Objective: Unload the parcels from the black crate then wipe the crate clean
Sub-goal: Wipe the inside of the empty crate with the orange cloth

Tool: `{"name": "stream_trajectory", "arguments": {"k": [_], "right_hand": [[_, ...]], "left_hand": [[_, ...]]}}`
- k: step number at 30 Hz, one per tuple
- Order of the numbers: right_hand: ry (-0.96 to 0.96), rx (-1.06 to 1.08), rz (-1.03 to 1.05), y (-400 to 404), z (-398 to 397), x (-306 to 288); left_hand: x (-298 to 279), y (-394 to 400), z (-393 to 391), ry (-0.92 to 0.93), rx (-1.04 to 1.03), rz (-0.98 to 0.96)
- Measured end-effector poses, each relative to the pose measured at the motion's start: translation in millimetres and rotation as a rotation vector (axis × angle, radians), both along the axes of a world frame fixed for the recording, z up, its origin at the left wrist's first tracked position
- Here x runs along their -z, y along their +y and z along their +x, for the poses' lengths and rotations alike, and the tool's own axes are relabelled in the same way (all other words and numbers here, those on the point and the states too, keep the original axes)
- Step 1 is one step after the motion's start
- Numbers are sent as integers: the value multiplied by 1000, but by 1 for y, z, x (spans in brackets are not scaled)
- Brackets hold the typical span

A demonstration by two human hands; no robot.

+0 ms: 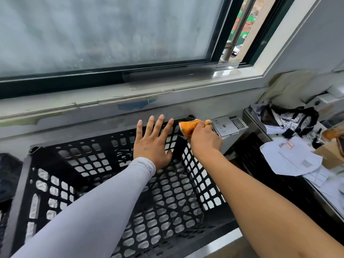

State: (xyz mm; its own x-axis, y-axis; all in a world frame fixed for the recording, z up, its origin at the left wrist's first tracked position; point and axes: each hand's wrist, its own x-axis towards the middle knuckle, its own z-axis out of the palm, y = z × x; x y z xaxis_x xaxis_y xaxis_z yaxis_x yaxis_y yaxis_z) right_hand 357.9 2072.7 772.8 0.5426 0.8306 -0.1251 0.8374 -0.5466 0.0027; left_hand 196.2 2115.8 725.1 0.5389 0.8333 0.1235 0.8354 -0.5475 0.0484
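Filling the lower middle of the frame, the black crate (111,183) sits under the window, long axis running left to right. The left hand (151,144) lies flat, fingers spread, on its far wall; small sleeve (104,198) lettering is unreadable. At the crate's upper-right corner, the right hand (204,140) has its grip clamped on an orange cloth (189,127).

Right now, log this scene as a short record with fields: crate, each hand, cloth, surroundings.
crate: black crate with lattice walls, no parcels visible inside, set below the window
left hand: left hand open, fingers spread, pressed flat against the far inner wall
right hand: right hand closed in a grip on the cloth
cloth: orange cloth, bunched, at the crate's far right corner rim
right of crate: white parcels and a patterned bag piled on a surface
task stage: unloading looks done, wiping under way
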Motion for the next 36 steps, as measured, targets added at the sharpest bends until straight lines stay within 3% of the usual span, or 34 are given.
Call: {"name": "stream_trajectory", "arguments": {"k": [26, 36], "right_hand": [[0, -61, -288, -123, 8, -14], [-21, -61, -260, -98, 5, -10]], "left_hand": [[12, -2, 0, 29, -2, 100], [6, -2, -2, 8, 5, 59]]}}
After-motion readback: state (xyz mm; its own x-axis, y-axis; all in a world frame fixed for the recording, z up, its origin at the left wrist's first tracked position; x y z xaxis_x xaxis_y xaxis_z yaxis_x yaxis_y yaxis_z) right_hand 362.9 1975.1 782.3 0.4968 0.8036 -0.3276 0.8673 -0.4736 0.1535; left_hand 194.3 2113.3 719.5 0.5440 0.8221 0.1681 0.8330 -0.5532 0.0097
